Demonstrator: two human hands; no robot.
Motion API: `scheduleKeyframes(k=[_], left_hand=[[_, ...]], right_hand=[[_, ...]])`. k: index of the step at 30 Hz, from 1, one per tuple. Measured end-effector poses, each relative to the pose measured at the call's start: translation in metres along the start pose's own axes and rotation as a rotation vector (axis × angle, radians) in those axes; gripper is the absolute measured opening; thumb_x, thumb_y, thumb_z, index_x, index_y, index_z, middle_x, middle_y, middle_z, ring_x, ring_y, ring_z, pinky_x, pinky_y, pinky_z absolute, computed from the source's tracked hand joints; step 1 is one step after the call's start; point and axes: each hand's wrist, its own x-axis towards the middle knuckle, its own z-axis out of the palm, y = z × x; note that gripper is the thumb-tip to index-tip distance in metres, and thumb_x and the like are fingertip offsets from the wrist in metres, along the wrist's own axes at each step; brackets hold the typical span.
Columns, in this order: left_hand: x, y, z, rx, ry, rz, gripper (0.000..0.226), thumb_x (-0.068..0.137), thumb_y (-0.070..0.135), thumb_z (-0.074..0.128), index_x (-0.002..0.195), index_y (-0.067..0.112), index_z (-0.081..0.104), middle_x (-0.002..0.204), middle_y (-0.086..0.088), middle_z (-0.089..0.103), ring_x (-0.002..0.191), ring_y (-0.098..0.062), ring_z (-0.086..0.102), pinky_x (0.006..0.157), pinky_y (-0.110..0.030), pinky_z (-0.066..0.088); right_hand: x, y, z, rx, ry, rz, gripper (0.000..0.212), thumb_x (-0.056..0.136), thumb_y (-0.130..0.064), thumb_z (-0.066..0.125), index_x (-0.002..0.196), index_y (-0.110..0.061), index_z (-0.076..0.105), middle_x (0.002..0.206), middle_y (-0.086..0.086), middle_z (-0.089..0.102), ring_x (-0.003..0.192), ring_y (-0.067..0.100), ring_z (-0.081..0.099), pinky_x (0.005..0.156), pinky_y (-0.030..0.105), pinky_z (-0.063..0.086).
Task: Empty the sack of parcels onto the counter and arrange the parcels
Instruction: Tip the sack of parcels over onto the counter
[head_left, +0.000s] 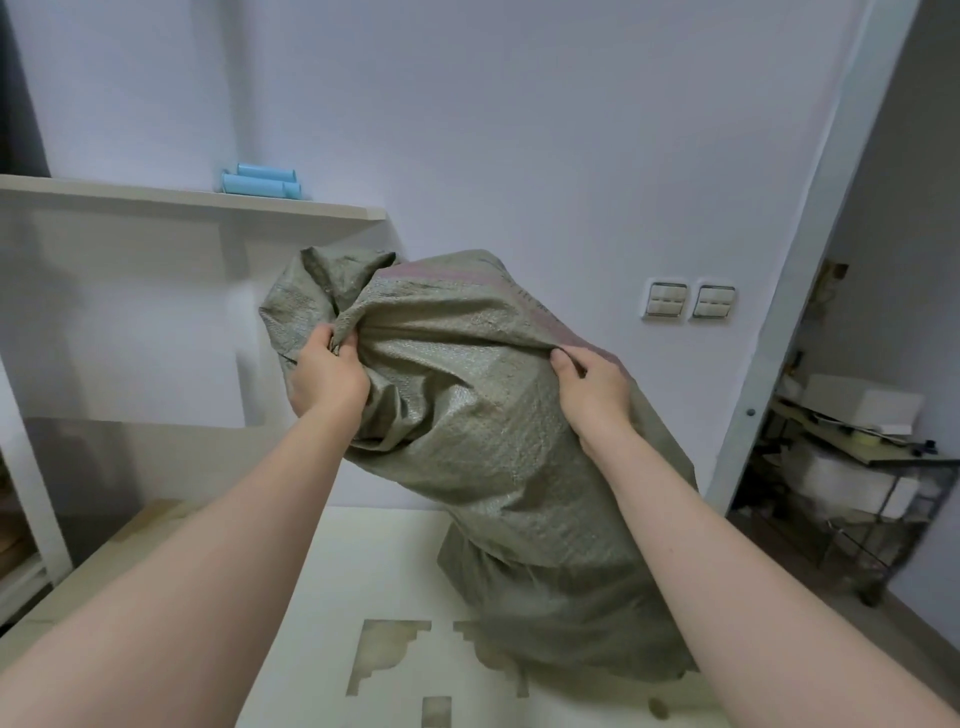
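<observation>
A large grey-green woven sack (498, 467) stands full and bulging on the pale counter (363, 561), leaning toward the upper left. My left hand (324, 374) is clenched on the bunched neck of the sack at its upper left. My right hand (589, 387) pinches a fold of the fabric on the sack's upper right side. The parcels are hidden inside the sack; none shows on the counter.
The counter has dark cut-out marks (384, 654) near its front. A white shelf (208, 200) on the left wall carries blue rolls (262, 182). Wall switches (688, 301) are to the right. A wire cart (852, 467) with white boxes stands past the door frame at right.
</observation>
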Motion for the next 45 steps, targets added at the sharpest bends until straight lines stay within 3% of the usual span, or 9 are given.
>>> scheduleKeyframes(k=[6, 13, 19, 26, 29, 33, 38, 42, 45], left_hand=[[0.005, -0.020, -0.026, -0.092, 0.020, -0.094, 0.020, 0.099, 0.042, 0.045, 0.112, 0.034, 0.058, 0.093, 0.003, 0.057, 0.089, -0.031, 0.053, 0.087, -0.040, 0.048], [0.009, -0.031, -0.036, -0.172, 0.063, -0.122, 0.023, 0.098, 0.047, 0.045, 0.091, 0.029, 0.057, 0.075, 0.004, 0.056, 0.073, -0.025, 0.052, 0.075, -0.038, 0.048], [-0.018, -0.053, -0.011, -0.341, 0.043, -0.252, 0.016, 0.099, 0.041, 0.047, 0.096, 0.027, 0.056, 0.087, 0.003, 0.057, 0.086, -0.023, 0.053, 0.077, -0.033, 0.045], [-0.080, -0.110, 0.045, -0.500, -0.023, -0.548, 0.015, 0.101, 0.036, 0.048, 0.105, 0.024, 0.057, 0.082, 0.004, 0.057, 0.076, -0.017, 0.053, 0.078, -0.028, 0.042], [-0.109, -0.146, 0.066, -0.515, -0.061, -0.632, 0.021, 0.101, 0.033, 0.049, 0.114, 0.020, 0.058, 0.104, -0.004, 0.063, 0.095, -0.023, 0.058, 0.093, -0.032, 0.048], [-0.139, -0.205, 0.082, -0.469, -0.031, -0.774, 0.035, 0.100, 0.034, 0.049, 0.129, 0.015, 0.058, 0.123, -0.008, 0.062, 0.111, -0.029, 0.058, 0.106, -0.042, 0.044], [-0.144, -0.230, 0.074, -0.580, 0.087, -0.932, 0.032, 0.100, 0.037, 0.050, 0.124, 0.019, 0.060, 0.112, -0.003, 0.061, 0.100, -0.022, 0.056, 0.100, -0.036, 0.047], [-0.134, -0.252, 0.066, -0.617, 0.102, -0.987, 0.030, 0.098, 0.043, 0.049, 0.118, 0.023, 0.059, 0.122, -0.003, 0.061, 0.107, -0.025, 0.059, 0.099, -0.043, 0.049], [-0.122, -0.262, 0.058, -0.640, 0.069, -1.028, 0.036, 0.101, 0.040, 0.045, 0.131, 0.022, 0.053, 0.128, -0.005, 0.058, 0.115, -0.028, 0.057, 0.101, -0.045, 0.048]], right_hand=[[-0.025, -0.033, 0.021, 0.080, 0.121, 0.032, 0.034, 0.101, -0.041, 0.041, 0.080, -0.024, 0.062, 0.076, -0.006, 0.059, 0.091, 0.023, 0.053, 0.108, 0.073, 0.006], [-0.023, -0.048, 0.026, 0.263, 0.167, -0.215, 0.034, 0.099, -0.032, 0.051, 0.064, -0.029, 0.052, 0.054, -0.010, 0.048, 0.061, 0.002, 0.044, 0.099, 0.067, 0.032], [-0.013, -0.052, 0.013, 0.207, 0.103, -0.259, 0.024, 0.099, -0.037, 0.049, 0.082, -0.026, 0.063, 0.067, -0.008, 0.058, 0.083, 0.013, 0.054, 0.111, 0.067, 0.016], [-0.009, 0.003, 0.007, 0.035, -0.028, -0.236, 0.024, 0.098, -0.036, 0.050, 0.086, -0.025, 0.068, 0.084, -0.002, 0.068, 0.101, 0.019, 0.058, 0.110, 0.069, -0.003], [-0.010, 0.035, 0.015, -0.066, -0.099, -0.198, 0.025, 0.098, -0.036, 0.051, 0.093, -0.022, 0.071, 0.094, 0.002, 0.072, 0.113, 0.025, 0.057, 0.111, 0.069, -0.007], [-0.023, 0.069, 0.035, -0.186, -0.230, -0.209, 0.027, 0.098, -0.037, 0.050, 0.096, -0.024, 0.073, 0.100, 0.001, 0.073, 0.115, 0.025, 0.057, 0.109, 0.069, -0.011], [-0.031, 0.064, 0.068, -0.293, -0.350, -0.291, 0.027, 0.099, -0.037, 0.048, 0.100, -0.026, 0.072, 0.106, -0.003, 0.072, 0.119, 0.022, 0.054, 0.106, 0.070, -0.014], [-0.043, 0.063, 0.097, -0.392, -0.437, -0.322, 0.025, 0.099, -0.039, 0.046, 0.093, -0.030, 0.068, 0.102, -0.004, 0.071, 0.117, 0.022, 0.056, 0.106, 0.072, -0.013], [-0.049, 0.061, 0.119, -0.456, -0.477, -0.342, 0.025, 0.099, -0.041, 0.044, 0.092, -0.032, 0.067, 0.100, -0.006, 0.071, 0.116, 0.022, 0.057, 0.105, 0.074, -0.014]])
